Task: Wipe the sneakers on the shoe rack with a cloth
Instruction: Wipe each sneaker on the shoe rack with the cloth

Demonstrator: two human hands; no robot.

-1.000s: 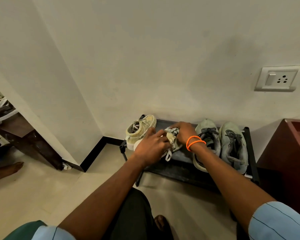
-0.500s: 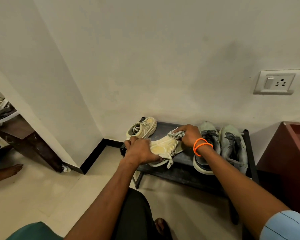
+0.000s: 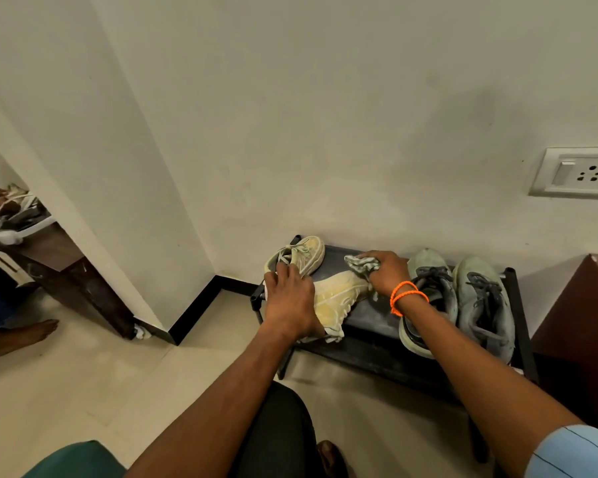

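**Cloth at the toe of a steadied sneaker**

Sneakers sit in two pairs on the black shoe rack [image 3: 370,319] against the wall: a cream pair at its left end, a grey-green pair at its right. The work is on the nearer cream sneaker [image 3: 339,298], which lies across the rack's front left corner with its toe toward the wall and its heel end hanging past the front edge.

The left hand [image 3: 290,301] is clamped down over the heel and collar of that shoe, fingers wrapped around it. Judged from the pose, this hold is there to pin the shoe so it cannot slide or tip off the edge while it is rubbed. The right hand [image 3: 387,270], an orange bracelet [image 3: 408,296] on its wrist, is closed around a bunched grey cloth [image 3: 361,263], which it presses at the sneaker's toe; bunching gives a firm pad for scrubbing.

The other cream sneaker [image 3: 299,255] stands just behind the left hand, at the rack's back corner. The grey-green sneakers [image 3: 463,298] lie side by side beyond the right wrist, toes toward the wall, untouched by either hand. Whether any shoe is already clean cannot be told.
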